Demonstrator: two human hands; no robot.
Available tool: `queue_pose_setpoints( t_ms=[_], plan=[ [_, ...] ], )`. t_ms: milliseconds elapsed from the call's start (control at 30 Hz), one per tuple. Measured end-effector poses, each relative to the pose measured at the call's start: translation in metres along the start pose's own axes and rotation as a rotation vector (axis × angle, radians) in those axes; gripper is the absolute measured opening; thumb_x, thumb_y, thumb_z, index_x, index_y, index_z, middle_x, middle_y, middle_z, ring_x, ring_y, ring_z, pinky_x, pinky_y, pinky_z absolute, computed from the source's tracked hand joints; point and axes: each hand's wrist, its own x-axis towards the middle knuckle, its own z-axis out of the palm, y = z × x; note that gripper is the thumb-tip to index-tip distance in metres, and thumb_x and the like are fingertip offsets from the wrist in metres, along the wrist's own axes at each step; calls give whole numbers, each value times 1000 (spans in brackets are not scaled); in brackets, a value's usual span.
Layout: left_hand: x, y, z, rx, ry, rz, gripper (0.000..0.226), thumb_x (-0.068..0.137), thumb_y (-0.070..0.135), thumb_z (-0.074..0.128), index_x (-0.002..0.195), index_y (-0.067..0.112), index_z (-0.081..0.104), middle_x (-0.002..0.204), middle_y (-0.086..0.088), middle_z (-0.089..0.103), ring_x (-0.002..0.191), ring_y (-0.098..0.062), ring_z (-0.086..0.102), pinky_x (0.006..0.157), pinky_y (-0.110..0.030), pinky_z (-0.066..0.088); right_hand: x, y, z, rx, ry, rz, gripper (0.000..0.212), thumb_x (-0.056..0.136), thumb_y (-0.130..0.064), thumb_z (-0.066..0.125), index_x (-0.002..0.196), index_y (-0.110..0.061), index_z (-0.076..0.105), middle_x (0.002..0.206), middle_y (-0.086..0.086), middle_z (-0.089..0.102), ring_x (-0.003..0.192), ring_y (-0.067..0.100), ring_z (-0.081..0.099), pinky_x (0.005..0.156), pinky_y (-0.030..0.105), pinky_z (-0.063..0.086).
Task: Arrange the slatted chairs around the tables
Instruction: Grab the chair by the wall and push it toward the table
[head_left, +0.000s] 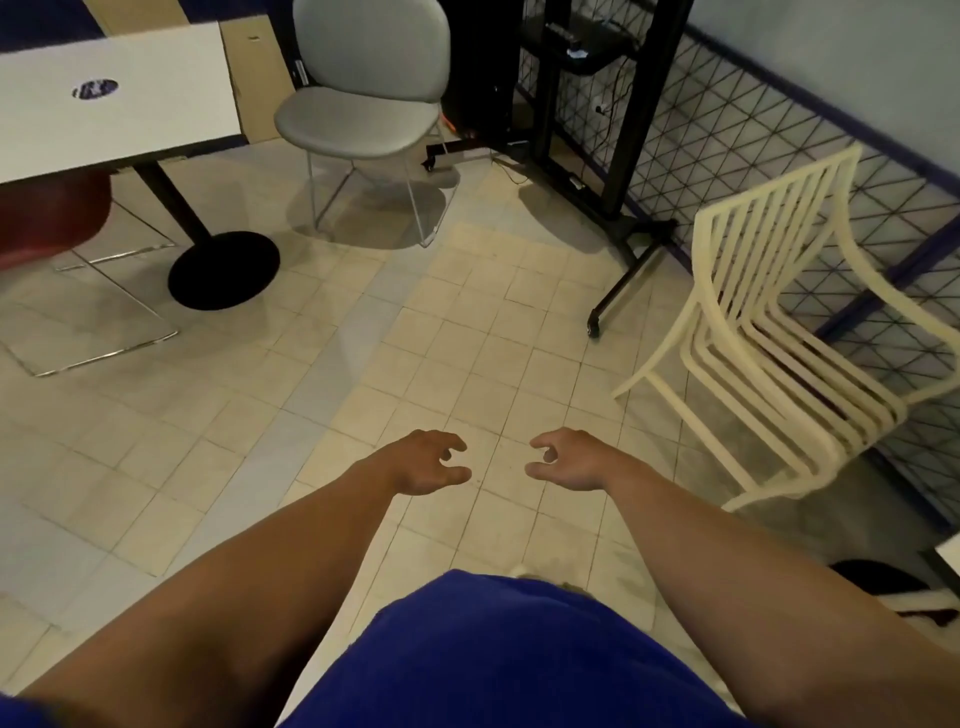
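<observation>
Both arms reach forward over the tiled floor (260, 415). The left hand (426, 465) has a loose, half-open grip, fingers curled, and holds nothing. The right hand (563, 460) mirrors it: thumb and forefinger curl toward each other without closing, and its grip is empty too. The two hands hang near each other above bare tiles, touching neither each other nor any furniture. Blue clothing (493, 660) fills the view at 6 o'clock, between the forearms.

At 3 o'clock from the hands, well apart from them, stands the slatted chair (779, 332), cream-coloured. It looks like several chairs nested in a stack, though the exact count cannot be told. It sits against a black wire grid (753, 156) that runs along the wall.

At 12 o'clock a grey chair (363, 98) with thin metal legs stands beside a black wheeled stand (587, 130); a dark device sits on the stand's shelf, too dim to make out.

At 10 o'clock is the white worktop (145, 78) on a black post with a round black base (223, 270). A dark oval mark (95, 89) shows on the worktop; any writing in it is too blurred to read. A red chair (47, 218) sits tucked under the worktop's near edge.
</observation>
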Motion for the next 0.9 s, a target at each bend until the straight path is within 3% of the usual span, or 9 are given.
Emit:
queue_pose_setpoints(
  t_ms=[200,533,700,833,900],
  plan=[
    [79,27,-76,15,-24,63,56,94,50,59,144,29,47,142,-1,53,123,-19,55,104,-32,42,57,-12,-71,34,36,25,67,89,-51,61,147,-24,42,139,4,55,126,19,52,99,29,40],
    [276,58,-209,264,-226,250,57,96,49,59,146,27,46,143,-2,51,125,-19,51,107,-29,37,176,-5,-171,223,169,235,67,89,-52,61,146,-20,42,138,5,56,125,20,52,106,32,40],
    [352,84,-287,403,-323,335,57,96,49,58,147,26,46,144,-2,51,128,-18,48,101,-23,33,215,-17,-225,303,198,298,64,96,-50,51,146,-11,44,150,2,43,135,21,42,112,29,30],
    [407,112,-335,485,-345,394,57,94,51,60,144,27,48,141,-1,53,125,-18,51,102,-25,36,238,-19,-264,396,232,331,64,99,-50,45,144,-4,45,154,0,38,138,18,37,109,25,27],
    [436,133,-351,513,-356,422,55,93,51,61,142,29,50,139,-1,55,121,-17,53,102,-26,38,252,-10,-283,497,272,360,67,96,-52,51,148,-11,40,149,5,45,133,20,45,101,22,33]
  ],
)
